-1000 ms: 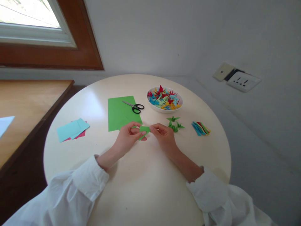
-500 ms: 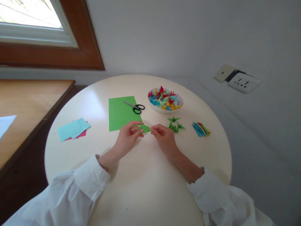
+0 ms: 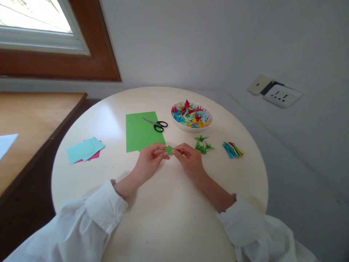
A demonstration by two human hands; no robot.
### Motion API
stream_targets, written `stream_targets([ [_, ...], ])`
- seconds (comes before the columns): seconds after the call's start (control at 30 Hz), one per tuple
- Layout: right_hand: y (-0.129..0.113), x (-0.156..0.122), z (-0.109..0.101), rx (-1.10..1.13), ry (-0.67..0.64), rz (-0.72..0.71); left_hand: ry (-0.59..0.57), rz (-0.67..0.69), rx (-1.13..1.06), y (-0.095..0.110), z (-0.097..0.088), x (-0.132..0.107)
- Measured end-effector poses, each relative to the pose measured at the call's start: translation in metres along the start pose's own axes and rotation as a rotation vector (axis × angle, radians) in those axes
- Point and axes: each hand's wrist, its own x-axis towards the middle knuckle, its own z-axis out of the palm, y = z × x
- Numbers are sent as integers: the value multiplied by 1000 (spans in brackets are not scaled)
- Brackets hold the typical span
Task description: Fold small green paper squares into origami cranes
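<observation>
Both my hands meet over the middle of the round cream table [image 3: 163,218]. My left hand [image 3: 149,162] and my right hand [image 3: 188,158] each pinch one side of a small folded green paper [image 3: 169,150], held just above the tabletop. Only a small part of the paper shows between my fingertips. A large green sheet [image 3: 141,130] lies just behind my left hand. A few finished green paper cranes [image 3: 203,143] sit right beside my right hand.
Black-handled scissors [image 3: 156,124] rest on the green sheet's far corner. A white bowl [image 3: 191,115] holds several coloured paper cranes. Coloured paper strips [image 3: 233,149] lie at the right. Light-blue and pink sheets [image 3: 85,150] lie at the left. A wooden ledge [image 3: 29,123] borders the table.
The green paper has been folded smaller and flatter between my fingers. My hands have closed in toward each other and stay in the same spot.
</observation>
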Motion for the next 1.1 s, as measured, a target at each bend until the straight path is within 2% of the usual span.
stream_targets([
  [0.27,0,0,0,74,27,90,-30,46,-43,1,0,-2],
  [0.53,-2,4,-2,138,110,171,36,170,57,0,-2,-1],
  [0.77,-3,4,-3,125,112,206,-57,90,107,5,-1,-6],
  [1.1,-3,4,-1,123,29,201,43,85,193,2,-2,-4],
])
